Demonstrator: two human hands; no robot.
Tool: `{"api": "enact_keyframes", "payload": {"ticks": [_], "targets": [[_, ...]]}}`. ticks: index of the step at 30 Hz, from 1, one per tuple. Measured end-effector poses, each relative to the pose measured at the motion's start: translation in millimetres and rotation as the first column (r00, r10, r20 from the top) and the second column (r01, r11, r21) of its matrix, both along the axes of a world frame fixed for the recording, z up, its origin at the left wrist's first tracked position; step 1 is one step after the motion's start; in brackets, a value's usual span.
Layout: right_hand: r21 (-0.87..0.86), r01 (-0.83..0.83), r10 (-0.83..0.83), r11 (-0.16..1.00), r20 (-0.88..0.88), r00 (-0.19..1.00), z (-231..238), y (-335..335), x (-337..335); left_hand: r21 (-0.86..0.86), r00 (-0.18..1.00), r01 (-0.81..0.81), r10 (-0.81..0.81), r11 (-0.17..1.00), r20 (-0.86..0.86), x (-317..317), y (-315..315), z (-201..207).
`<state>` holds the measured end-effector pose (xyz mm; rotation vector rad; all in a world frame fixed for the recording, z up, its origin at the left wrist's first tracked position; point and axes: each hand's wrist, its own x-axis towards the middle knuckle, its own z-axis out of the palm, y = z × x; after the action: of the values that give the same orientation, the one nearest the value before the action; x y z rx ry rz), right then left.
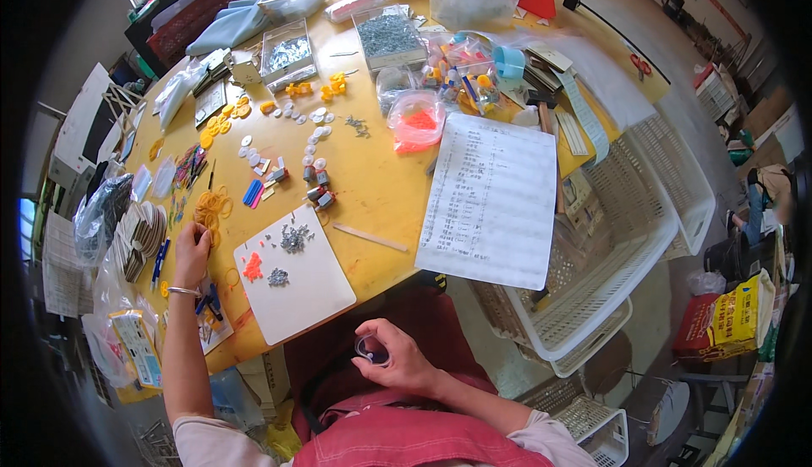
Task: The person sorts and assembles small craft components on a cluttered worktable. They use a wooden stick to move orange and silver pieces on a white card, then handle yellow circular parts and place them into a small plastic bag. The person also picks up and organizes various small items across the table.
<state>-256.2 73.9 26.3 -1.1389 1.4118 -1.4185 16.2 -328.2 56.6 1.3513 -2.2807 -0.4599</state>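
Observation:
My left hand (193, 251) reaches to the table's left side, its fingers pinched at the edge of a pile of orange-yellow rubber bands (211, 205). Low in front of my red apron, my right hand (399, 360) is curled around a small clear round container (370, 350); its contents are hard to make out. Between the hands lies a white board (306, 293) at the table's front edge. On it are a heap of small grey metal screws (294, 238), a smaller grey heap (278, 277) and small orange-red pieces (253, 267).
A handwritten sheet (489, 200) lies right of the board, beside white plastic baskets (622, 238). Farther back are white discs (309, 147), small motors (318, 195), yellow parts (222, 122) and an open box of metal pieces (389, 37). Blue pens (161, 262) lie left of my hand.

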Motion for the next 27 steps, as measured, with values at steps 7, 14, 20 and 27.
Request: {"api": "enact_keyframes", "payload": {"ticks": [7,14,20,27], "targets": [[-0.002,0.031,-0.031,1.0,-0.008,0.999,-4,2,-2,0.039,1.0,-0.013,0.013,0.999,-0.013,-4,3,0],[0.075,0.035,-0.033,0.997,-0.033,0.999,-1,5,-2,0.222,0.991,0.023,0.007,0.975,-0.133,5,-4,16],[0.091,0.032,-0.031,0.995,-0.016,0.999,0,3,-3,-0.001,0.958,0.153,-0.148,0.988,-0.243,-68,30,61],[0.105,0.021,-0.016,0.994,-0.054,0.998,2,2,2,-0.162,0.884,0.454,-0.421,0.876,0.202,-190,46,62]]}}
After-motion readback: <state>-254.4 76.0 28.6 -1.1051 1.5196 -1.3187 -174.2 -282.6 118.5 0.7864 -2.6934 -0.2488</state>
